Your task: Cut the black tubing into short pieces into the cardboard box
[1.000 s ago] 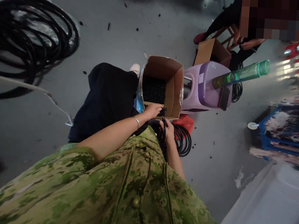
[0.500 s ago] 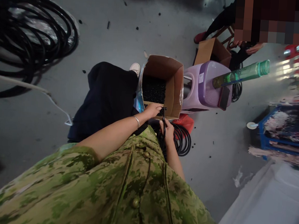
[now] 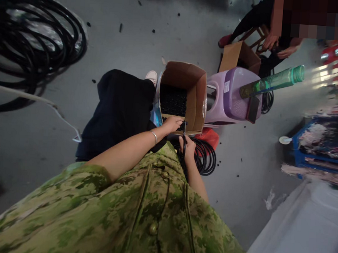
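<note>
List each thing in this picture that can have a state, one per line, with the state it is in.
Cardboard box: flaps open, holding small black pieces.
Black hose: gripped upright.
Right hand: closed around the hose.
Left hand: fingers pinched at the hose's top end.
Hose coil: looped on the floor beside the right hand.
Purple stool: upright.
Green bottle: capped, lying across the stool.
Big hose pile: loosely coiled on the floor.
</note>
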Action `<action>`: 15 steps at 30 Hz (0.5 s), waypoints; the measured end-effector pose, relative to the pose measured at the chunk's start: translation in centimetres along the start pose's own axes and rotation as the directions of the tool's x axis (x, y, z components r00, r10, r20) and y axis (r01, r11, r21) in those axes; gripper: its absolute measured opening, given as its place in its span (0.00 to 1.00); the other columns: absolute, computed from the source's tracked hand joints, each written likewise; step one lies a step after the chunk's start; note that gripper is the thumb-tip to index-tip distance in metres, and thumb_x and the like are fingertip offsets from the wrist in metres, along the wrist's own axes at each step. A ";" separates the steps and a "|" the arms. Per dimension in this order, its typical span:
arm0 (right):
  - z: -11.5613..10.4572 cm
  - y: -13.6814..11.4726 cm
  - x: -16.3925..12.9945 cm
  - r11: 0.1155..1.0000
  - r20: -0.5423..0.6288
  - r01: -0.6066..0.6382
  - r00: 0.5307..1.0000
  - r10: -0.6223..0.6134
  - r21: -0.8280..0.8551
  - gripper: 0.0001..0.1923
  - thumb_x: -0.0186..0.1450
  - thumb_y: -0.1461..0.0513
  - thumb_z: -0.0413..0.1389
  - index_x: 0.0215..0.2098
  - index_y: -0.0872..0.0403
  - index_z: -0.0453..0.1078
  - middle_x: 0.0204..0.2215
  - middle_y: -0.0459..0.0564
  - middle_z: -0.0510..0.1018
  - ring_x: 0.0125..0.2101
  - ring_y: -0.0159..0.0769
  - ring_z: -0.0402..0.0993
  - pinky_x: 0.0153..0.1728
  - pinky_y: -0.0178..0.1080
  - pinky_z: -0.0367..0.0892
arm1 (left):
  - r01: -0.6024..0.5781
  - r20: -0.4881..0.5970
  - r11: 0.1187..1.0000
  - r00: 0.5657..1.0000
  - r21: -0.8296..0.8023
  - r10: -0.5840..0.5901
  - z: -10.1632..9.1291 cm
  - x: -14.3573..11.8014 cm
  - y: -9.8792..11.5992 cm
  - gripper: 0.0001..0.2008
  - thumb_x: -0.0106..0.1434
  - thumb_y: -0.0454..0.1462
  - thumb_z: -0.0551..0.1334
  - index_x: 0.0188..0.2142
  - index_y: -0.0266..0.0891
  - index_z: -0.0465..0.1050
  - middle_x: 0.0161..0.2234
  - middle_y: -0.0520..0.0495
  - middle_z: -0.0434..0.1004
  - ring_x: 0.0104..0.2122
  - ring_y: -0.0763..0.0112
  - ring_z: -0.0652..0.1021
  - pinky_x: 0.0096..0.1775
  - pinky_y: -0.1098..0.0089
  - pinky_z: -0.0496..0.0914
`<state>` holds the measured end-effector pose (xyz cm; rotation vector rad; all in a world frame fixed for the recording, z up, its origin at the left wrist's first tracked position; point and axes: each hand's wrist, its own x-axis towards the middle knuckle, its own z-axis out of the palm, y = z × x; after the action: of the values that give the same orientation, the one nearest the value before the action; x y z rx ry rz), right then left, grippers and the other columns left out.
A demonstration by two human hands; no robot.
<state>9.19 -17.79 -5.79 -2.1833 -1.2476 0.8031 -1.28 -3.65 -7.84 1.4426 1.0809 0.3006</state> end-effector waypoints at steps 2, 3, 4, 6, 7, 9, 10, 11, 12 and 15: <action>0.2 0.0 0.0 1.000 0.000 0.001 1.000 -0.001 0.000 0.25 0.66 0.47 0.52 0.42 0.59 0.78 0.24 0.49 0.78 0.24 0.34 0.71 0.31 0.33 0.69 | 0.019 0.001 1.000 1.000 0.008 -0.019 -0.2 -0.3 0.5 0.14 0.63 0.36 0.56 0.37 0.36 0.82 0.28 0.48 0.79 0.30 0.69 0.73 0.36 0.71 0.65; 0.3 0.0 0.0 1.000 0.002 -0.003 1.000 0.003 0.000 0.25 0.66 0.48 0.51 0.42 0.59 0.78 0.24 0.49 0.78 0.24 0.35 0.72 0.31 0.33 0.69 | 0.033 -0.002 0.999 0.999 0.007 -0.033 -0.2 -0.4 0.7 0.15 0.63 0.36 0.56 0.38 0.36 0.82 0.28 0.47 0.79 0.30 0.69 0.73 0.36 0.71 0.66; 0.4 0.0 0.1 1.000 0.001 -0.006 1.000 0.006 -0.003 0.25 0.66 0.48 0.51 0.43 0.59 0.78 0.24 0.49 0.78 0.25 0.35 0.73 0.31 0.33 0.69 | 0.046 -0.008 0.999 0.999 0.003 -0.046 -0.3 -0.5 1.0 0.15 0.64 0.37 0.56 0.38 0.36 0.82 0.29 0.47 0.80 0.30 0.69 0.74 0.36 0.71 0.66; 0.5 0.0 0.3 1.000 -0.009 0.004 1.000 -0.004 -0.018 0.24 0.66 0.48 0.52 0.44 0.58 0.78 0.26 0.50 0.80 0.27 0.36 0.74 0.32 0.34 0.70 | 0.066 -0.020 0.998 0.998 -0.005 -0.066 -0.3 -0.7 1.4 0.15 0.64 0.38 0.57 0.40 0.35 0.82 0.30 0.46 0.80 0.31 0.68 0.75 0.36 0.71 0.66; 0.6 0.0 0.4 1.000 -0.016 0.014 1.000 -0.014 -0.027 0.24 0.66 0.49 0.52 0.45 0.58 0.78 0.28 0.50 0.81 0.28 0.36 0.74 0.34 0.34 0.70 | 0.072 -0.029 0.997 0.997 -0.007 -0.073 -0.4 -0.8 1.5 0.15 0.64 0.39 0.58 0.41 0.35 0.82 0.30 0.45 0.80 0.31 0.67 0.75 0.36 0.71 0.66; 0.6 0.1 0.6 0.999 -0.020 0.031 0.999 -0.032 -0.037 0.23 0.66 0.50 0.52 0.47 0.57 0.78 0.31 0.51 0.82 0.29 0.37 0.76 0.36 0.35 0.71 | 0.085 -0.052 0.996 0.995 -0.004 -0.085 -0.4 -0.9 1.8 0.14 0.63 0.40 0.60 0.41 0.34 0.81 0.31 0.45 0.80 0.32 0.67 0.75 0.37 0.70 0.66; 0.5 0.1 0.6 0.999 -0.020 0.033 0.999 -0.033 -0.041 0.23 0.66 0.50 0.53 0.48 0.57 0.78 0.32 0.51 0.82 0.30 0.37 0.76 0.37 0.35 0.71 | 0.094 -0.064 0.996 0.994 -0.004 -0.094 -0.5 -1.0 2.0 0.14 0.63 0.39 0.60 0.40 0.34 0.81 0.31 0.45 0.80 0.31 0.67 0.75 0.36 0.70 0.66; 0.4 0.1 0.7 0.998 -0.019 0.028 0.999 -0.029 -0.048 0.23 0.66 0.50 0.53 0.49 0.56 0.77 0.33 0.51 0.82 0.30 0.37 0.76 0.37 0.35 0.70 | 0.104 -0.072 0.995 0.992 -0.011 -0.105 -0.5 -1.0 2.1 0.13 0.63 0.39 0.60 0.39 0.34 0.80 0.30 0.45 0.80 0.31 0.67 0.75 0.36 0.70 0.66; 0.3 0.2 0.7 0.998 -0.019 0.021 1.000 -0.022 -0.060 0.23 0.66 0.50 0.53 0.50 0.56 0.77 0.33 0.51 0.83 0.30 0.37 0.77 0.37 0.35 0.70 | 0.114 -0.078 0.993 0.990 -0.028 -0.116 -0.5 -1.1 2.2 0.12 0.63 0.39 0.60 0.38 0.34 0.80 0.30 0.45 0.80 0.31 0.68 0.75 0.36 0.71 0.66; -0.2 0.3 0.5 0.995 -0.025 -0.002 1.000 -0.001 -0.101 0.24 0.65 0.49 0.54 0.52 0.55 0.76 0.32 0.51 0.82 0.30 0.37 0.77 0.37 0.36 0.70 | 0.129 -0.069 0.984 0.988 -0.125 -0.139 -0.5 -1.3 2.5 0.11 0.64 0.39 0.59 0.34 0.34 0.78 0.27 0.47 0.78 0.28 0.70 0.74 0.34 0.72 0.65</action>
<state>9.71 -17.51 -5.97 -2.2669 -1.3011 0.7245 -1.30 -3.79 -5.00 1.2534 1.1972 0.3222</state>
